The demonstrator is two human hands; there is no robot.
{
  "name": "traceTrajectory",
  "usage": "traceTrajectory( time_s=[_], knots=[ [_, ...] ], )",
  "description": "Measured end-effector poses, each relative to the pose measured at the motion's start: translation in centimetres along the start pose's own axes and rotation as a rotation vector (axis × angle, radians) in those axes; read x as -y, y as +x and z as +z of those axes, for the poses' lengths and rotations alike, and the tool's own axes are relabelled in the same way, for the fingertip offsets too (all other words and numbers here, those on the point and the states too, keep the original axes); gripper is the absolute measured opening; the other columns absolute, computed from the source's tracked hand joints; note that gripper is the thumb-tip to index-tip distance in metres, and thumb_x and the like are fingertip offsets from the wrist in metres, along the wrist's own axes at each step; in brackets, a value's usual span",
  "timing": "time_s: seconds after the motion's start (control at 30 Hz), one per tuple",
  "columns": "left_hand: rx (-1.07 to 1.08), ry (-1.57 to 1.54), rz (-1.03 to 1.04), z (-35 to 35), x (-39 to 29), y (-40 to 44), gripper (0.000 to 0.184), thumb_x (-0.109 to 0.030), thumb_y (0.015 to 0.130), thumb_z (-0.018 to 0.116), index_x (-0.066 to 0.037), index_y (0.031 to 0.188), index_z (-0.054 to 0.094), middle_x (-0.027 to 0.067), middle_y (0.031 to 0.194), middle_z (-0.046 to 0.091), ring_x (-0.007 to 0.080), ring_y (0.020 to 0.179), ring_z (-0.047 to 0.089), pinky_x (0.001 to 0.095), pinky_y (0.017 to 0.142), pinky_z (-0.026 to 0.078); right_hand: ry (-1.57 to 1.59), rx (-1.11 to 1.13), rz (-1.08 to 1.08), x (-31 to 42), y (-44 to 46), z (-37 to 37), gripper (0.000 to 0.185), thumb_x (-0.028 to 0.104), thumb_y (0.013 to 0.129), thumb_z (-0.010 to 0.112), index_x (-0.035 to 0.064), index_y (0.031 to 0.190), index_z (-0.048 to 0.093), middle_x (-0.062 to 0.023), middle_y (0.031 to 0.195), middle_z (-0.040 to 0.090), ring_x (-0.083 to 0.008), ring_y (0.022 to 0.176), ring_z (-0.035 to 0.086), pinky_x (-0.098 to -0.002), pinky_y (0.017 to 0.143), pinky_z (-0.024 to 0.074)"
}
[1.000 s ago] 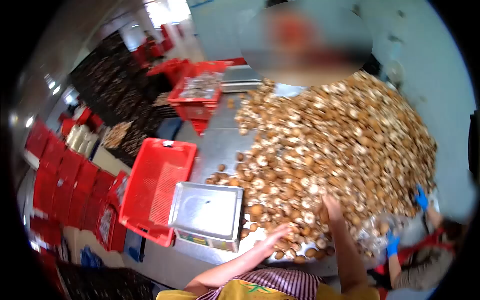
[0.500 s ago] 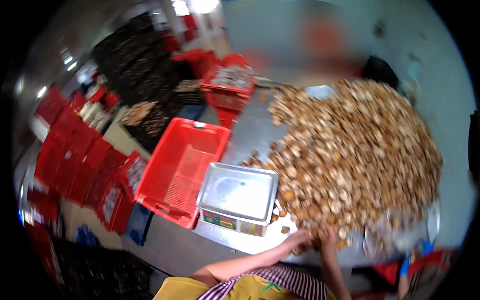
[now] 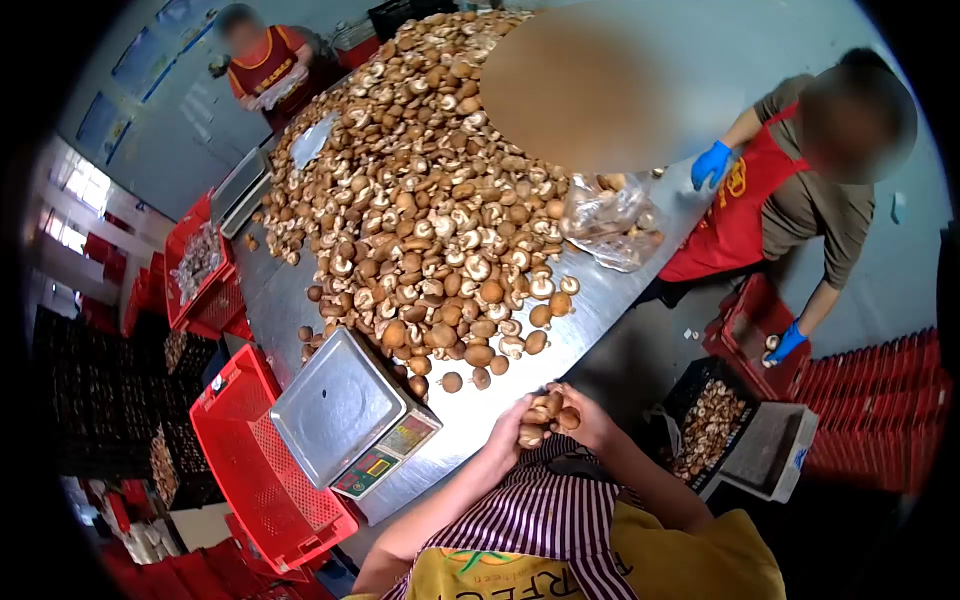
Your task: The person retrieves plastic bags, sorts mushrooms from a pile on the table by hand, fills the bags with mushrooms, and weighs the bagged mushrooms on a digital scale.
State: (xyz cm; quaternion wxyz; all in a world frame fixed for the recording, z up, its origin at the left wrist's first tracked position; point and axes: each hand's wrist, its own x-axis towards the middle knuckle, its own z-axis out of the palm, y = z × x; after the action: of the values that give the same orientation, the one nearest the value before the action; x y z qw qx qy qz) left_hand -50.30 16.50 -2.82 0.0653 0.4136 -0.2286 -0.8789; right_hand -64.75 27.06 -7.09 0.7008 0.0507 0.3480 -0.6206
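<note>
Metal surface (image 3: 590, 325), bearing a broad mushroom heap (image 3: 430, 215); at its edge, a red crate (image 3: 318, 535), with a weighing scale (image 3: 340, 395) just beside it. A plastic bag (image 3: 615, 225) lies at the heap's right side. Nearest the apron, the left hand (image 3: 505, 435) and right hand (image 3: 593, 422) meet, fingers curled around a handful of mushrooms (image 3: 543, 412), off the surface. Such a cluster is best cupped from both sides, palms close beneath, with light pressure, lest caps bruise, stems snap or the smallest pieces slip out
</note>
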Motion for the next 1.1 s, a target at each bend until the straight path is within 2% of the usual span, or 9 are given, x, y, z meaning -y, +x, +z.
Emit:
traceTrajectory(
  time_s=[0.13,0.23,0.33,0.43,0.53,0.7,0.87,0.93,1.1],
  knots=[
    [0.143,0.169,-0.187,3.2,4.4,4.2,0.038,-0.042,0.098,0.053,-0.007,0.112,0.057,0.0098,0.100,0.065,0.0216,0.081,0.066,0.0336,0.067,0.058,-0.055,-0.234,-0.186,-1.1,-6.0,-5.2,0.034,0.039,0.102,0.046,0.0138,0.120,0.058,-0.0065,0.111,0.061,-0.0208,0.100,0.060,-0.0401,0.085,0.0502],
    [0.237,0.270,-0.318,7.4,14.7,9.7,0.037,-0.043,0.097,0.054,-0.011,0.115,0.057,0.0066,0.100,0.064,0.0214,0.092,0.064,0.0387,0.081,0.054,0.400,-0.338,-0.211,-0.2,-12.3,-10.0,0.040,0.040,0.100,0.048,0.0103,0.126,0.055,-0.0075,0.115,0.062,-0.0247,0.102,0.061,-0.0401,0.089,0.0532],
    [0.862,0.565,-0.230,17.7,18.1,8.6,0.075,-0.056,0.088,0.059,-0.013,0.144,0.036,0.0130,0.140,0.042,0.0282,0.128,0.043,0.0423,0.105,0.037,-0.058,-0.626,-0.506,2.1,-23.1,-16.1,0.048,0.050,0.096,0.052,0.0103,0.122,0.059,-0.0117,0.112,0.064,-0.0249,0.094,0.064,-0.0380,0.083,0.0556],
    [0.761,0.808,-0.147,22.8,17.2,4.6,0.103,-0.064,0.079,0.066,-0.011,0.153,0.018,0.0169,0.152,0.029,0.0323,0.139,0.031,0.0432,0.112,0.029,-0.016,-1.029,-0.580,5.5,-32.5,-21.2,0.073,0.060,0.094,0.048,0.0092,0.145,0.039,-0.0142,0.139,0.048,-0.0299,0.124,0.049,-0.0488,0.100,0.0441],
    [0.620,0.777,0.010,18.3,19.4,8.7,0.086,-0.057,0.086,0.063,-0.010,0.150,0.029,0.0171,0.153,0.027,0.0315,0.137,0.034,0.0396,0.109,0.034,0.026,-1.396,-0.628,5.7,-38.0,-32.0,0.063,0.052,0.098,0.047,0.0166,0.148,0.035,-0.0103,0.149,0.036,-0.0344,0.135,0.035,-0.0585,0.093,0.0418],
    [0.344,0.543,-0.262,7.4,8.7,7.2,0.060,-0.045,0.087,0.065,-0.012,0.136,0.049,0.0067,0.127,0.056,0.0256,0.105,0.058,0.0375,0.083,0.051,-0.114,-1.466,-0.625,6.9,-26.5,-29.9,0.033,0.028,0.096,0.053,0.0164,0.126,0.059,-0.0070,0.131,0.053,-0.0248,0.119,0.049,-0.0470,0.084,0.0497],
    [0.149,0.254,-0.197,-1.4,3.1,2.2,0.046,-0.028,0.098,0.055,-0.006,0.137,0.045,0.0105,0.130,0.057,0.0251,0.108,0.062,0.0360,0.087,0.054,-0.808,-0.866,-0.713,10.0,-2.9,-17.8,0.032,0.015,0.091,0.062,-0.0016,0.119,0.059,-0.0113,0.115,0.065,-0.0194,0.105,0.060,-0.0306,0.087,0.0487],
    [0.084,0.167,-0.133,-3.9,2.5,-0.5,0.041,-0.025,0.100,0.051,-0.004,0.135,0.046,0.0134,0.128,0.057,0.0257,0.107,0.063,0.0363,0.088,0.055,-0.990,-0.663,-0.818,11.7,3.5,-8.7,0.031,0.013,0.090,0.064,-0.0020,0.116,0.059,-0.0139,0.109,0.067,-0.0199,0.097,0.064,-0.0309,0.087,0.0488],
    [-0.127,-0.067,0.032,-9.4,3.9,-6.1,0.036,-0.022,0.102,0.046,-0.001,0.132,0.046,0.0189,0.123,0.059,0.0285,0.105,0.064,0.0387,0.089,0.055,-1.755,-0.857,-0.809,12.3,13.3,-1.2,0.036,0.018,0.081,0.070,0.0028,0.110,0.057,-0.0179,0.104,0.062,-0.0349,0.097,0.061,-0.0442,0.085,0.0492]
  ],
)
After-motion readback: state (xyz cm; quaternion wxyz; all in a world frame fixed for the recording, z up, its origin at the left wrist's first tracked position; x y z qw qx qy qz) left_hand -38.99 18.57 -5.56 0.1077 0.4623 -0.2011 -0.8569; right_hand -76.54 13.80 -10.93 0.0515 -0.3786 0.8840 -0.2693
